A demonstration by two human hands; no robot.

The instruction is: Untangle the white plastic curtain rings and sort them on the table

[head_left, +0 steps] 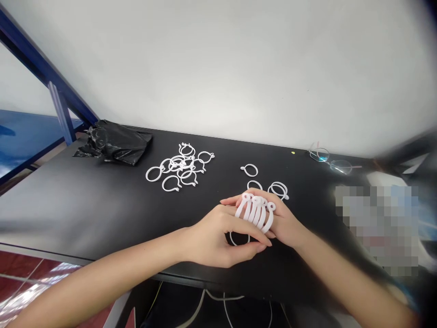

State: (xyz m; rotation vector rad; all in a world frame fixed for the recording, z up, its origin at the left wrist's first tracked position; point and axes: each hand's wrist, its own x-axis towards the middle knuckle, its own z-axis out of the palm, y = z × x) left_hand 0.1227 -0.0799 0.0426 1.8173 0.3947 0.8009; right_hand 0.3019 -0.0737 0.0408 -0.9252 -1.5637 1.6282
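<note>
Several white plastic curtain rings [256, 212], each with a small eyelet, sit side by side around the fingers of my right hand [285, 223]. My left hand [221, 234] reaches across from the left and closes over these rings, its index finger and thumb tips near each other below them. Through the gap between that thumb and finger shows the curve of another ring [235, 240]; whether it is held or lies on the table I cannot tell. My right fingertips are partly hidden behind the left hand. Just beyond the hands lie a few loose rings [251, 170].
A pile of white rings [177, 165] lies left of centre on the black table [112, 205]. At the back left is a crumpled black plastic bag [118, 141]. Eyeglasses [329, 160] rest at the back right, near a blurred-out object [382, 228]. A white wall [218, 77] stands behind.
</note>
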